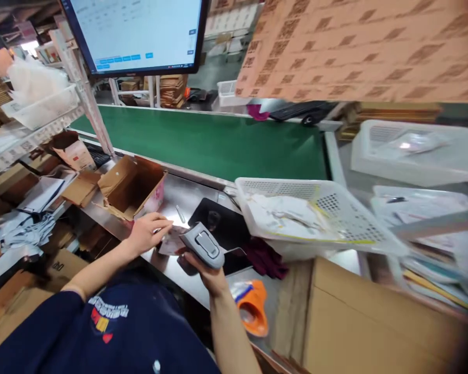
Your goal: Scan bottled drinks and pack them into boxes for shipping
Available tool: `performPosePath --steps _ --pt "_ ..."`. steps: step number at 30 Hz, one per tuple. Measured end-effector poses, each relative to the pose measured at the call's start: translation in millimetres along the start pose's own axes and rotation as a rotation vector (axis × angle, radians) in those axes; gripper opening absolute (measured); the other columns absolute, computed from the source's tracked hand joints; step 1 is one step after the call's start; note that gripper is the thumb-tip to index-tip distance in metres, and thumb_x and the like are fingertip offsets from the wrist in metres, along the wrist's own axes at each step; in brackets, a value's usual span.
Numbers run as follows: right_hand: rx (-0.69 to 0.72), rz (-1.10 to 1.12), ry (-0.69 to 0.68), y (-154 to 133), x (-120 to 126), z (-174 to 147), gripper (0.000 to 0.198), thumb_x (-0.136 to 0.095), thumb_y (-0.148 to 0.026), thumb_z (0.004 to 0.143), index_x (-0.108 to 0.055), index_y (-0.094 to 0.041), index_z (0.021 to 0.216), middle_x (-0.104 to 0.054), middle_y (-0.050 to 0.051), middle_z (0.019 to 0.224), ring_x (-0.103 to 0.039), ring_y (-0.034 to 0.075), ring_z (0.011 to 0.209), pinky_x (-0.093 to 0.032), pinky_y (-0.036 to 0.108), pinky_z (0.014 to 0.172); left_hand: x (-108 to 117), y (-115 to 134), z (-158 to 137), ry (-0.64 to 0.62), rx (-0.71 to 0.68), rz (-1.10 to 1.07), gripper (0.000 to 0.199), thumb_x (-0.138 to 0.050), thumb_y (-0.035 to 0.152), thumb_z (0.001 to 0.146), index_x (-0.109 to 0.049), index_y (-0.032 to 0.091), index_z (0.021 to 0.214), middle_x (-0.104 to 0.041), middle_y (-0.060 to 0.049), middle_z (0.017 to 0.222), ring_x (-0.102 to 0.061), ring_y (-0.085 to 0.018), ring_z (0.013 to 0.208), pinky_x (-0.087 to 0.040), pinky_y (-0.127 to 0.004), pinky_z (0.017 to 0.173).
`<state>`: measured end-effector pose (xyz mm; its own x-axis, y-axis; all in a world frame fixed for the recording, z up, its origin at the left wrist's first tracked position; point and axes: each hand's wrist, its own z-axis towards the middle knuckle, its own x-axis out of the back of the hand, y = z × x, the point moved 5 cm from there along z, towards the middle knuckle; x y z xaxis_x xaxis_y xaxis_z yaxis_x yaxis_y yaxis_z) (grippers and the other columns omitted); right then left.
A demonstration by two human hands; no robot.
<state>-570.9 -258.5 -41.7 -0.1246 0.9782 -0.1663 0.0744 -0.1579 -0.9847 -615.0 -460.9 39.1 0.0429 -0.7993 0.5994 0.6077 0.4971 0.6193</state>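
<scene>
My right hand (205,272) is wrapped round the handle of a grey barcode scanner (205,245), its head pointing left. Just left of the scanner, a small printed packet (170,243) lies at the bench edge, partly covered. My left hand (150,231) has its fingers bent over the packet's left side and seems to grip it. Behind that hand stands an open cardboard box (134,187). A slim silver tool (180,214) rests on the metal bench near a black mat (234,226) that carries a mouse (213,220).
A green conveyor belt (210,143) runs behind the bench, below a monitor (140,36). To the right are a white basket (359,221) of papers, a dark purple cloth (265,258), an orange tape dispenser (256,309) and a large carton (366,322). Printed cardboard (359,52) hangs overhead.
</scene>
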Motion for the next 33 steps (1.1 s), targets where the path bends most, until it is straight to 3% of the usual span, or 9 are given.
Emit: performPosePath --steps 3,6,10,15,19,24,29,33 --pt "0.009 0.093 -0.008 -4 -11 50 0.046 -0.096 -0.056 0.066 -0.081 -0.024 0.095 -0.081 0.006 0.083 -0.073 0.025 0.074 -0.061 0.039 0.072 31 -18 25 0.09 0.05 0.353 0.045 -0.055 0.044 0.106 -0.071 0.017 0.139 -0.074 -0.016 0.128 -0.07 -0.029 0.116 -0.056 -0.043 0.103" --pt "0.003 0.149 0.009 -5 -19 100 0.05 -0.101 -0.053 0.052 -0.078 -0.022 0.083 -0.078 0.006 0.072 -0.071 0.025 0.069 -0.057 0.037 0.066 42 -40 52 -0.036 0.249 0.548 0.074 -0.068 0.046 0.097 -0.048 0.01 0.158 -0.066 -0.022 0.143 -0.065 -0.036 0.128 -0.056 -0.047 0.106" --pt "-0.038 0.108 -0.118 -8 -28 147 0.045 -0.1 -0.044 0.049 -0.075 -0.019 0.077 -0.075 0.005 0.068 -0.069 0.023 0.065 -0.053 0.035 0.063 40 -66 70 -0.344 0.526 0.625 0.047 -0.053 0.025 0.099 -0.061 0.016 0.145 -0.075 -0.016 0.128 -0.072 -0.036 0.116 -0.057 -0.046 0.098" --pt "-0.044 0.043 -0.285 -22 -35 186 0.033 -0.093 -0.03 0.055 -0.076 -0.018 0.081 -0.076 0.005 0.069 -0.067 0.021 0.063 -0.049 0.032 0.059 54 -87 80 -0.4 0.625 0.464 0.042 -0.047 0.015 0.092 -0.071 0.02 0.127 -0.076 -0.01 0.132 -0.071 -0.03 0.121 -0.054 -0.038 0.103" --pt "-0.053 0.006 -0.362 -25 -43 206 0.034 -0.089 -0.027 0.054 -0.076 -0.017 0.084 -0.077 0.006 0.069 -0.067 0.02 0.062 -0.048 0.03 0.056 55 -100 86 -0.387 0.694 0.439 0.036 -0.049 0.023 0.094 -0.073 0.02 0.12 -0.078 -0.012 0.124 -0.073 -0.031 0.112 -0.056 -0.038 0.098" --pt "-0.054 0.004 -0.393 -16 -42 215 0.034 -0.086 -0.03 0.06 -0.076 -0.012 0.087 -0.076 0.004 0.067 -0.065 0.016 0.06 -0.046 0.027 0.058 45 -100 91 -0.379 0.7 0.497 0.031 -0.061 0.046 0.096 -0.076 0.021 0.105 -0.079 -0.015 0.116 -0.073 -0.037 0.11 -0.056 -0.041 0.093" --pt "-0.074 0.032 -0.363 -8 -39 220 0.036 -0.091 -0.03 0.053 -0.074 -0.014 0.079 -0.075 0.006 0.065 -0.06 0.016 0.056 -0.048 0.029 0.057 41 -98 98 -0.379 0.693 0.674 0.032 -0.052 0.041 0.102 -0.076 0.02 0.1 -0.079 -0.017 0.11 -0.074 -0.036 0.11 -0.055 -0.04 0.091" --pt "-0.049 0.027 -0.237 2 -26 210 0.041 -0.094 -0.037 0.052 -0.075 -0.016 0.081 -0.076 0.007 0.07 -0.064 0.019 0.061 -0.051 0.032 0.059 40 -92 99 -0.401 0.715 0.691 0.033 -0.05 0.035 0.103 -0.075 0.015 0.108 -0.078 -0.021 0.109 -0.074 -0.039 0.108 -0.057 -0.047 0.093"
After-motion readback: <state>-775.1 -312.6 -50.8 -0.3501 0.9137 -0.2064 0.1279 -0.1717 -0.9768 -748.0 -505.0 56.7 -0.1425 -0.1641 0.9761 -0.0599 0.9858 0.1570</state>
